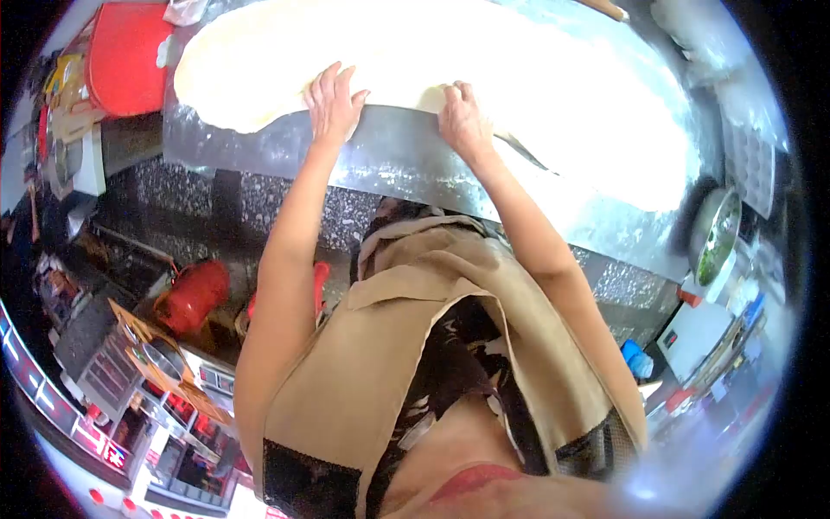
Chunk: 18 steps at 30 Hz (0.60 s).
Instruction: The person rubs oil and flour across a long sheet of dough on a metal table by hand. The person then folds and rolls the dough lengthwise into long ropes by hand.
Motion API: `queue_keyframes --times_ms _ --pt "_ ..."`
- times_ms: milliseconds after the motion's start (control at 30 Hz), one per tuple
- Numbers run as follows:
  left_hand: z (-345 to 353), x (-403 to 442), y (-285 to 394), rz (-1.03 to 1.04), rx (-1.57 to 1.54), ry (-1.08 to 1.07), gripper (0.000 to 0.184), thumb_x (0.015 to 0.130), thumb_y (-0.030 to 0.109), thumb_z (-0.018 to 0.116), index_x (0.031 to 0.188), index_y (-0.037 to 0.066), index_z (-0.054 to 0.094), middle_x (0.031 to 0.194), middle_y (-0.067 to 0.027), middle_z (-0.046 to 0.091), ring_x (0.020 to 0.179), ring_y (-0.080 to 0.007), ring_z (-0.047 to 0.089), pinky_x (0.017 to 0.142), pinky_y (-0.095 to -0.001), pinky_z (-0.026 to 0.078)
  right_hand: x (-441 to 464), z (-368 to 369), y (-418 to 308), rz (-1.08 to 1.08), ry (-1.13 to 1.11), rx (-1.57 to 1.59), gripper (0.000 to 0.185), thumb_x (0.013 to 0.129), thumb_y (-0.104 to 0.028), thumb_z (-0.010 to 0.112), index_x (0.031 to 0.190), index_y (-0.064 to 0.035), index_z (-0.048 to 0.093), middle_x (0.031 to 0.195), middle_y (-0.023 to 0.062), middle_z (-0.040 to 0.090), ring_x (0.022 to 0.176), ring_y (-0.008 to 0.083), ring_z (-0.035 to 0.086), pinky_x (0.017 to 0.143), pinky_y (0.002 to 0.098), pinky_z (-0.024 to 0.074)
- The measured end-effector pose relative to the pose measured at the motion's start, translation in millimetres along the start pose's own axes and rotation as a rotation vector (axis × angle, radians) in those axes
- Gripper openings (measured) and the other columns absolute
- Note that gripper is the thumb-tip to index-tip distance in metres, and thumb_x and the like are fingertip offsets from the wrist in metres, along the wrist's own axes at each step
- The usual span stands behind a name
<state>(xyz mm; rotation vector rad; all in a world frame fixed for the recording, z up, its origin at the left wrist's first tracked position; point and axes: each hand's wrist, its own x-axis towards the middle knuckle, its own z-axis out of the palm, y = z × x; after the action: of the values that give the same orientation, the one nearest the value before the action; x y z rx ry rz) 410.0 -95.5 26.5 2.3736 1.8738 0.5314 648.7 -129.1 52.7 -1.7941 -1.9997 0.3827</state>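
A wide, pale sheet of dough spreads over the metal worktop, its right part washed out by glare. My left hand rests at the near edge of the dough, fingers spread and pointing away from me. To its right, my right hand touches the same near edge, fingers bent and drawn together; what lies under them, if anything, is hidden. A narrow dark gap shows in the dough just right of my right hand.
A red board or lid lies at the upper left. A bowl with green bits stands at the right, near a pale moulded tray. The end of a wooden stick shows at the top.
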Motion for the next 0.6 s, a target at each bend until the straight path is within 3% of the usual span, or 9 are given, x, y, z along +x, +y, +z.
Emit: queue_keyframes --times_ms 67,200,267,367,400,567,600 --pt "-11 -27 -13 -0.074 0.041 0.002 0.066 0.079 0.040 0.069 0.133 0.013 0.043 0.139 -0.0129 0.035 0.128 -0.0328 0.031 0.106 -0.0530 0.021 -13 11 -13 -0.086 -0.025 0.058 0.024 0.081 -0.007 0.054 0.105 -0.0068 0.055 0.115 0.0160 0.055 0.092 0.0347 0.060 0.072 0.0443 0.0537" --pt "-31 -53 -79 -0.217 0.181 0.102 0.063 0.077 0.037 0.071 0.130 0.014 0.046 0.137 -0.0113 0.037 0.128 -0.0320 0.032 0.106 -0.0534 0.021 -10 36 -41 -0.187 -0.067 0.112 0.032 0.082 -0.008 0.056 0.113 -0.0081 0.054 0.118 0.0155 0.053 0.098 0.0336 0.058 0.079 0.0421 0.0525" --pt "-55 -60 -114 -0.407 0.270 0.037 0.059 0.072 0.030 0.076 0.124 0.018 0.052 0.134 -0.0077 0.038 0.127 -0.0300 0.033 0.105 -0.0539 0.023 -7 46 -56 -0.200 -0.073 0.113 0.034 0.082 -0.008 0.056 0.115 -0.0086 0.053 0.119 0.0149 0.053 0.097 0.0336 0.058 0.079 0.0422 0.0526" --pt "-68 -67 -169 -0.308 0.282 0.017 0.052 0.070 0.021 0.076 0.118 0.019 0.055 0.134 -0.0066 0.038 0.127 -0.0286 0.034 0.105 -0.0532 0.025 12 66 -86 -0.217 -0.002 0.108 0.037 0.081 -0.010 0.058 0.118 -0.0104 0.053 0.119 0.0130 0.053 0.096 0.0313 0.058 0.079 0.0409 0.0523" --pt "-71 -68 -186 -0.253 0.253 0.036 0.041 0.070 0.017 0.074 0.108 0.020 0.060 0.133 -0.0051 0.040 0.128 -0.0277 0.033 0.105 -0.0528 0.025 18 75 -97 -0.254 0.032 0.089 0.038 0.080 -0.011 0.059 0.118 -0.0113 0.053 0.118 0.0122 0.053 0.096 0.0302 0.058 0.079 0.0407 0.0516" --pt "-98 -59 -252 -0.155 0.126 -0.037 0.016 0.074 0.023 0.073 0.089 0.020 0.068 0.132 -0.0029 0.045 0.131 -0.0282 0.030 0.106 -0.0521 0.023 40 110 -155 -0.294 -0.020 0.088 0.038 0.079 -0.011 0.062 0.117 -0.0142 0.058 0.122 0.0128 0.052 0.104 0.0325 0.054 0.087 0.0431 0.0473" --pt "-102 -46 -261 -0.139 0.030 -0.039 0.014 0.074 0.026 0.072 0.086 0.019 0.069 0.134 -0.0032 0.045 0.131 -0.0295 0.029 0.106 -0.0514 0.022 48 119 -159 -0.247 0.015 0.106 0.027 0.079 -0.012 0.062 0.105 -0.0121 0.061 0.113 0.0117 0.054 0.099 0.0315 0.054 0.083 0.0425 0.0476"
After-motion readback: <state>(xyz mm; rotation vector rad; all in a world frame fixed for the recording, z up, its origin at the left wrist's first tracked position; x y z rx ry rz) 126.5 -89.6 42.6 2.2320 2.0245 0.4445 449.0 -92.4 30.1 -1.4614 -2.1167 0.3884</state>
